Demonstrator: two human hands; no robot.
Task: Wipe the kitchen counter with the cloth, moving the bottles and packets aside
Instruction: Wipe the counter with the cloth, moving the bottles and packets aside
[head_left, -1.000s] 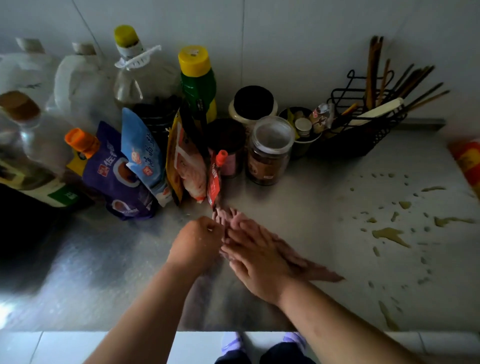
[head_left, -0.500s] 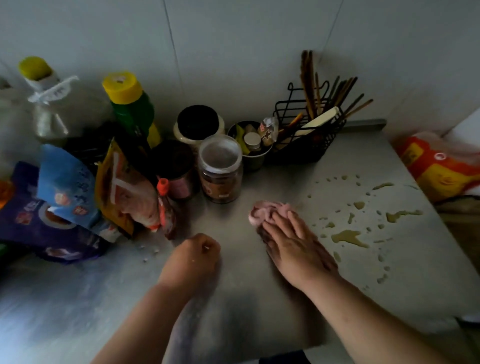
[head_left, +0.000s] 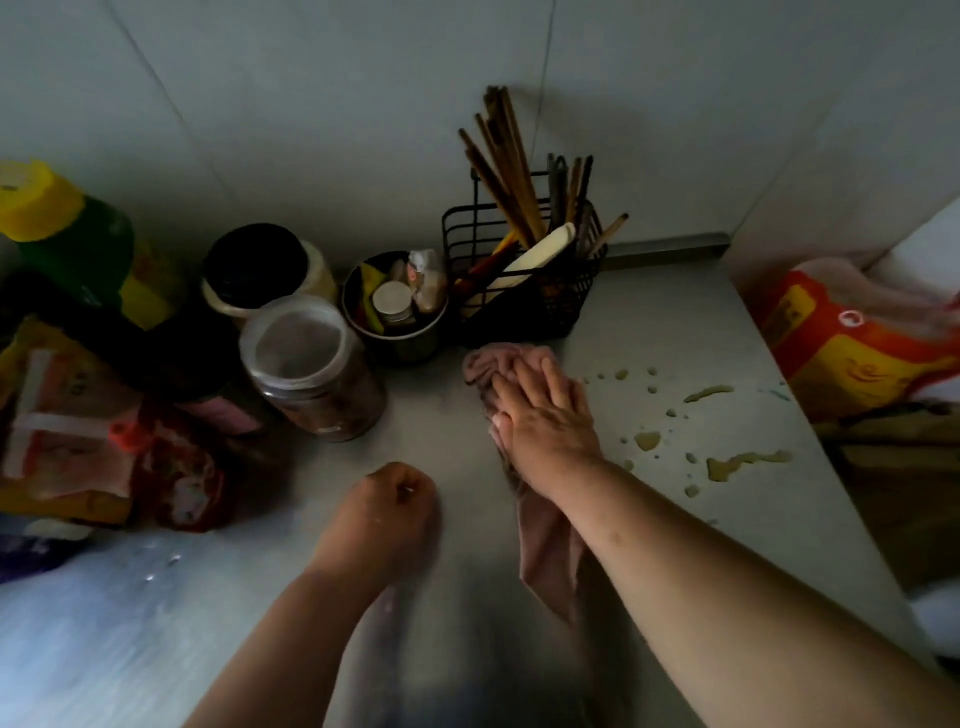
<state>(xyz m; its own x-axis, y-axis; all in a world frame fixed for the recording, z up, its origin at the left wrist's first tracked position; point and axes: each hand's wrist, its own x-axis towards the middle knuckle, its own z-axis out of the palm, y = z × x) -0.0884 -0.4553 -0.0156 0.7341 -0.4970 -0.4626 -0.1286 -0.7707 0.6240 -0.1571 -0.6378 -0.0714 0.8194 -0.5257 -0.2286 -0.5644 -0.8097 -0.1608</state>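
The right hand (head_left: 545, 415) is pressing flat on the cloth (head_left: 548, 551) near the counter's (head_left: 675, 322) back edge, a soft, light, floppy thing probably best held down from on top, while the left hand (head_left: 387, 512) is resting curled up, holding nothing.

My feed shows two bare hands, with both arms uncovered as far as the frame goes. The left hand (head_left: 384, 512), at 6 o'clock, has a few small pale specks (head_left: 410, 488) on the knuckles. The left forearm (head_left: 291, 639) is bare down to the bottom edge at 7 o'clock. The right hand (head_left: 545, 421), just right of centre, has bare fingers, too dim for nail detail. The right forearm (head_left: 727, 597), toward 5 o'clock, is bare with a couple of small dark spots (head_left: 616, 536).
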